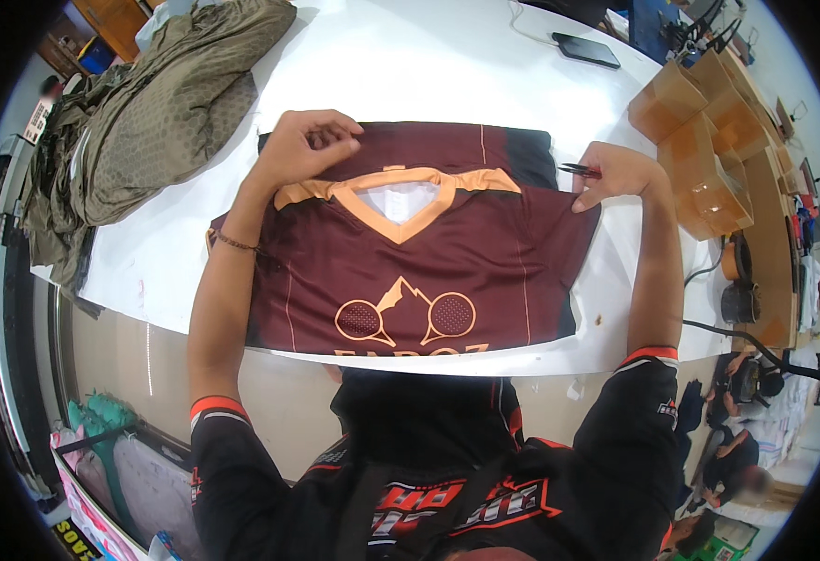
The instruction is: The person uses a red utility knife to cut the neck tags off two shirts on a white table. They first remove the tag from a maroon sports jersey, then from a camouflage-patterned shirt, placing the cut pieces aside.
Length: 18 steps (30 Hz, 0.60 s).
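A maroon jersey (400,271) with an orange V-neck collar and an orange racket print lies front up on the white table, its lower part folded under. Over its left shoulder hovers my left hand (309,148), fingers loosely curled and thumb apart, with nothing visible in it. My right hand (623,174) is closed round small dark thread snips (578,170), their points toward the left. The thumb of that hand rests at the jersey's right sleeve. Behind the collar shows more maroon fabric (428,145) with dark side panels.
A heap of olive-brown patterned cloth (176,112) covers the table's left side. A phone (586,50) with a cable lies at the back right. Open cardboard boxes (709,178) and tape rolls (737,280) line the right edge. Other people (742,467) sit on the floor at the lower right.
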Tool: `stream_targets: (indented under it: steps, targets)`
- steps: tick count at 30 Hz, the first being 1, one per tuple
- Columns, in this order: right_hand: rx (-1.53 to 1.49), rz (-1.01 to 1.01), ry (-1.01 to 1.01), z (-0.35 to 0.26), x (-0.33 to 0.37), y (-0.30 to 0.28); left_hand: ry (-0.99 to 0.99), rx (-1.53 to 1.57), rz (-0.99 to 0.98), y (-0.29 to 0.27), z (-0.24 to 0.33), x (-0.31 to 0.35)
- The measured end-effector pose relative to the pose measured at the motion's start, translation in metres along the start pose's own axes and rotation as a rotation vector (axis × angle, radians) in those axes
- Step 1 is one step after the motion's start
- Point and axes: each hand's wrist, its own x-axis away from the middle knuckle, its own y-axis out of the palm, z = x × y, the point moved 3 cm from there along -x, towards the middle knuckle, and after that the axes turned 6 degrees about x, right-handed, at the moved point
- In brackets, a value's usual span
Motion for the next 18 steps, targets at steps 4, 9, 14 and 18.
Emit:
stream_targets:
  steps: [4,9,14,18]
  targets:
    - [-0.109,0.234,-0.077,-0.028,-0.003,-0.006,-0.026,-0.002,-0.2,0.019,0.032,0.007]
    - [-0.474,0.601,-0.406,-0.069,-0.045,0.026,0.132,-0.164,-0.253,0.035,0.031,0.003]
    - [-0.213,0.634,-0.179,-0.132,-0.071,0.076,0.055,-0.212,-0.21,0.025,0.037,0.006]
    - [-0.005,0.677,-0.048,-0.142,-0.069,0.083,-0.051,-0.115,-0.239,0.016,0.032,0.009]
